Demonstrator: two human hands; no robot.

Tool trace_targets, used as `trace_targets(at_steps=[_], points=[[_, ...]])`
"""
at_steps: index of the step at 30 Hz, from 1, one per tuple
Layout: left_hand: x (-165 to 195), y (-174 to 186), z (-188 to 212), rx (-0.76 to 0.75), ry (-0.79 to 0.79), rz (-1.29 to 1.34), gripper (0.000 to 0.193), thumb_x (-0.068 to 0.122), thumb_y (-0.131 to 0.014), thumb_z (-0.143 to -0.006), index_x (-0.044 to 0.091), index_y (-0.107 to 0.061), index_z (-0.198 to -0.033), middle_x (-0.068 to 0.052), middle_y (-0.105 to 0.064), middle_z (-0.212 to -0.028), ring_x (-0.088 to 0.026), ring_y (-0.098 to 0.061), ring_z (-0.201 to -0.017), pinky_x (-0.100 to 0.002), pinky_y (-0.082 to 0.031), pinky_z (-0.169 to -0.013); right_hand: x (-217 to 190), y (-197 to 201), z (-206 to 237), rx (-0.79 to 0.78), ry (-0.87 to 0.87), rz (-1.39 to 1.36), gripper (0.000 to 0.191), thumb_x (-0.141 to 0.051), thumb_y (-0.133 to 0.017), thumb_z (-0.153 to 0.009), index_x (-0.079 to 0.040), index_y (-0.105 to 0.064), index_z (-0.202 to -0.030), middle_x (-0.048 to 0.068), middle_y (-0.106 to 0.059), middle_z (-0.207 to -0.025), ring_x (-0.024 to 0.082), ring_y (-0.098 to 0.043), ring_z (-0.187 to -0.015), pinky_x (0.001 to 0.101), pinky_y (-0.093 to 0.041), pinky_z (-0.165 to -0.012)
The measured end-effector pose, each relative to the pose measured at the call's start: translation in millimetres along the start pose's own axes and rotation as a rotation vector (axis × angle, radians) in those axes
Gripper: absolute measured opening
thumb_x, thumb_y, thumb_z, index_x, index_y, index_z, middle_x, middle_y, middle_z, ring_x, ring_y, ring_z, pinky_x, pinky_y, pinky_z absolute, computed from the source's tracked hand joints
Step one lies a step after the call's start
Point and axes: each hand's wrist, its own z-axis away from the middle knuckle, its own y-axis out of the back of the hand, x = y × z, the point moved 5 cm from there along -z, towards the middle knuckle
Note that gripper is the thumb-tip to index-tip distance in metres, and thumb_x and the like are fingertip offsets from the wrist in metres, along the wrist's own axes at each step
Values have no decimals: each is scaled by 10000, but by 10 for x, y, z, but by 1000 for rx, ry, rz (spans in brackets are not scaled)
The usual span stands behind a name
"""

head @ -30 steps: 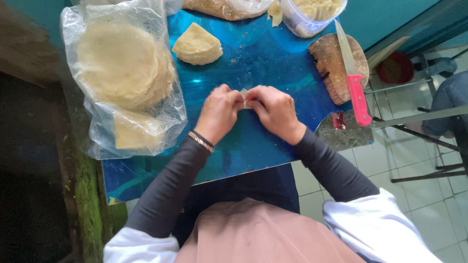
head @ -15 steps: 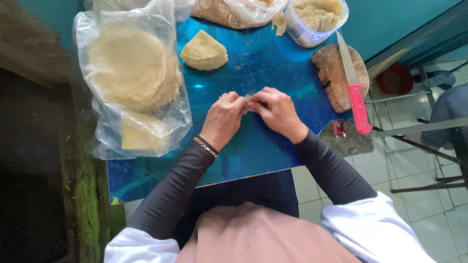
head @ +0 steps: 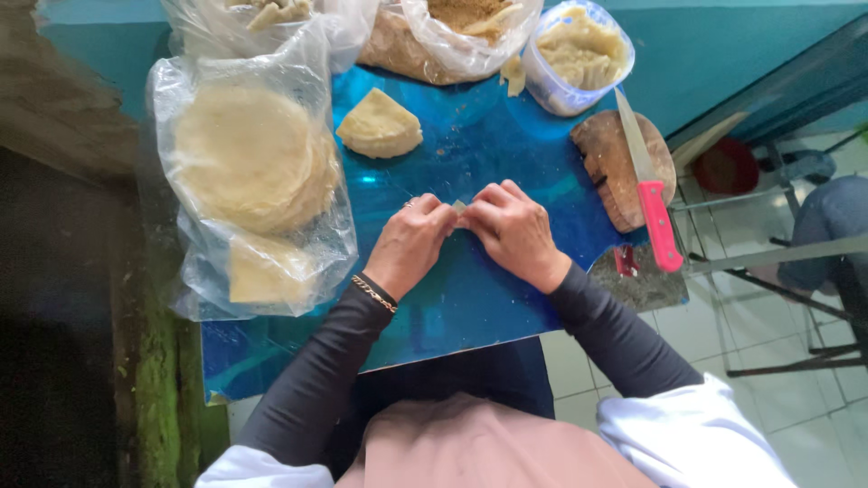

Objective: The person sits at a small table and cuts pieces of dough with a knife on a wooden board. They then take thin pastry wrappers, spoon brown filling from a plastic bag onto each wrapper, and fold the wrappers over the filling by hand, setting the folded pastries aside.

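Blue table [head: 488, 298] unchanged; left hand [head: 411, 244], right hand [head: 515, 230] still pinch-grip dough piece [head: 459, 207].

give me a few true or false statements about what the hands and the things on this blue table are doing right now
1. Both hands pinch one small pale piece of dough between them. True: the left hand and right hand meet on the piece of dough.
2. The knife is in the right hand. False: the pink-handled knife lies on the wooden board, apart from both hands.
3. A stack of round wrappers sits in a clear plastic bag left of the hands. True: the stack of round wrappers is inside it.
4. The plastic tub is empty. False: the plastic tub holds a pale filling.
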Motion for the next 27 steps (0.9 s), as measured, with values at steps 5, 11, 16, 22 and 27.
trace_targets(at_steps=[5,11,16,22,27], points=[[1,17,-78,56,38,-64,33,46,-671,-892,68,-649,-903,-136,-601,-918,-352,-633,-912,-451,-518,-770,-150,24,19,63,48,25,157,-134,-762,-871,-71,-711,-1006,47,-675,-982,267,-629,-903,390,-516,-746],[11,42,-35,111,40,26,258,79,-692,-806,-13,-626,-1038,-180,-580,-949,-388,-598,-912,-463,-494,-776,-79,6,-23,67,69,73,140,-128,-752,-873,-153,-716,-1006,5,-688,-961,242,-632,-897,362,-525,-760],[-13,33,-67,132,40,-109,51,49,-649,-911,90,-641,-940,-138,-605,-913,-350,-638,-915,-445,-526,-811,-253,10,65,83,119,286,323,-111,-722,-878,-102,-710,-1200,45,-694,-1150,243,-653,-1046,380,-500,-860],[-76,238,41,316,169,85,249,-21,-565,-960,-19,-630,-1200,-194,-605,-1014,-410,-628,-913,-466,-520,-770,-387,-59,-124,41,187,376,496,-344,-750,-808,-68,-699,-1217,80,-660,-1269,268,-630,-1151,455,-458,-959],[-40,356,101,288,241,-22,238,-37,-561,-909,44,-672,-1103,-171,-626,-1031,-385,-655,-934,-458,-537,-782,-60,-194,-587,-185,37,83,331,-255,-771,-849,-142,-727,-1156,89,-722,-1044,311,-667,-992,431,-501,-809]])
